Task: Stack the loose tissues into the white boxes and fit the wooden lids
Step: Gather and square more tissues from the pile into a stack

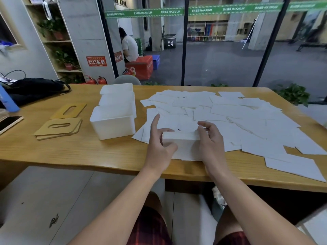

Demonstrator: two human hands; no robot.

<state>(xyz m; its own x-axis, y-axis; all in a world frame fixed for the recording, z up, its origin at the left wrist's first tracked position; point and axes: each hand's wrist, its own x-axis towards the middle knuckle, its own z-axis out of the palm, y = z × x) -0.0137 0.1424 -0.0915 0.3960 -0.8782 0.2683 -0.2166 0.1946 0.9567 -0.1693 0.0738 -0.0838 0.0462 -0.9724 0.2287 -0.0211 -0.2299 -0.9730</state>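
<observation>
phone point(8, 123) cut by left edge

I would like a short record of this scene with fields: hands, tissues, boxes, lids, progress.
hands: left hand and right hand grip a stack of tissues from its two sides
tissues: loose tissues spread over the table, right of the boxes
boxes: white boxes in a row, nearest one open, no tissues seen inside
lids: wooden lids lie flat left of the boxes
progress: no lid fitted yet
</observation>
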